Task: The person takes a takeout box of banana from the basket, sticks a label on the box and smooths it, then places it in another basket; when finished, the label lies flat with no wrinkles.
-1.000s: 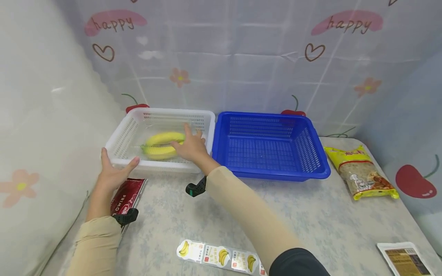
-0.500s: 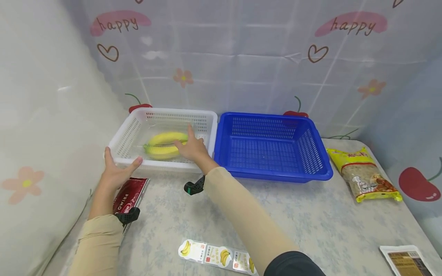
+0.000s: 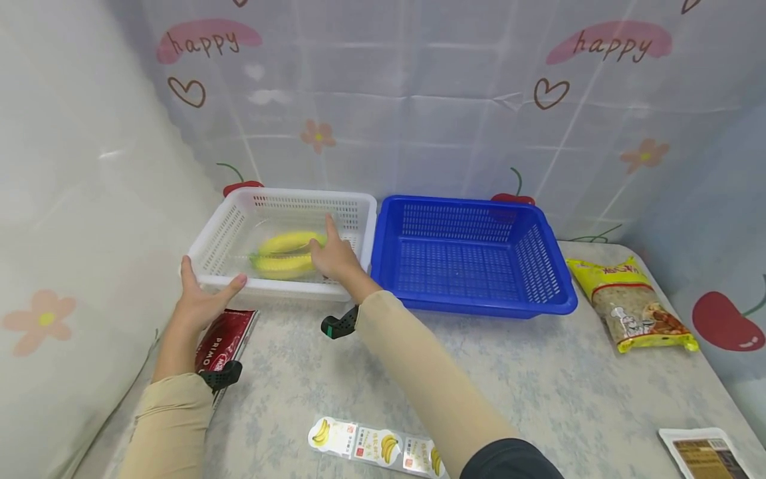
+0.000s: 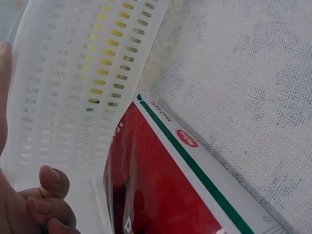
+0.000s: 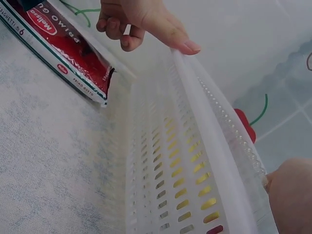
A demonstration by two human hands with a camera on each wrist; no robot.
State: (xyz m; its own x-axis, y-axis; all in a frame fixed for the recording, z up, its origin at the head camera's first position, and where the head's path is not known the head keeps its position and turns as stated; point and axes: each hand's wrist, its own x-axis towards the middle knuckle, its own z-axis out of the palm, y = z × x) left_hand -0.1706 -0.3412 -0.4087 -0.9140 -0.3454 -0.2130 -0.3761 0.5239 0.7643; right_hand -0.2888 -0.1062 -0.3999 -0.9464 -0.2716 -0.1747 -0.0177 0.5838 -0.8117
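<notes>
Several yellow bananas [image 3: 287,265] lie in a clear plastic container [image 3: 257,233] inside the white basket [image 3: 287,285]. At this container's right end is my right hand [image 3: 338,258], index finger extended and the other fingers bent down out of sight. It seems to grip the container, and the right wrist view shows its skin against the beaded clear edge [image 5: 253,158]. My left hand [image 3: 200,299] rests on the basket's front left corner, thumb and index finger spread along the rim. Its remaining fingers [image 4: 53,180] curl loosely outside the basket wall.
A blue basket [image 3: 473,309] stands right of the white one. Under my left forearm lies a red spaghetti pack [image 3: 224,342]. A strip of banana stickers [image 3: 377,444] lies in front. At right are a yellow-topped bag [image 3: 634,309] and a flat white-edged packet [image 3: 706,456].
My right hand's spread fingers have bent down and its thumb has shifted slightly right. The bananas have shifted a little. My left hand stays on the corner, while the head view moved slightly.
</notes>
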